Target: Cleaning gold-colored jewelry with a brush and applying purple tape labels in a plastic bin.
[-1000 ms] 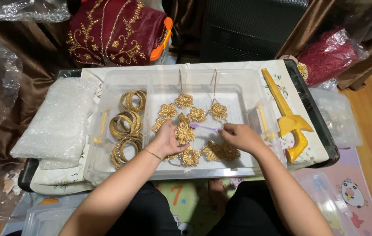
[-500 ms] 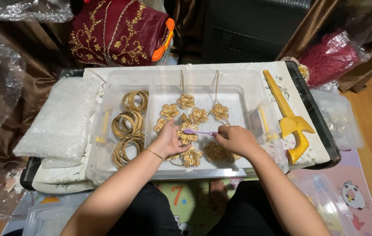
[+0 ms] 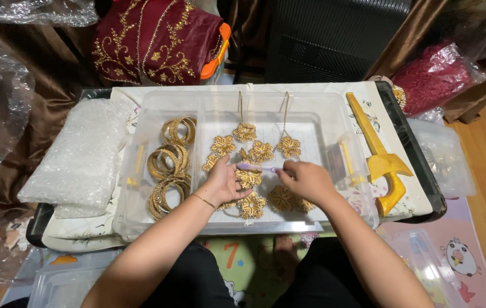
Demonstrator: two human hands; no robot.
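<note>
Two bare hands meet over a clear plastic tray: the left hand lies narrow on a gold filigree flower ornament; the right hand pinches a thin lilac brush. Ribbed gold bangles stack at nine o'clock, a yellow plastic dagger lies at three, embroidered maroon cloth sits at twelve.

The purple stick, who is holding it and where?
The right hand grips the thin purple stick at its right end; the left hand touches its left tip.
</note>
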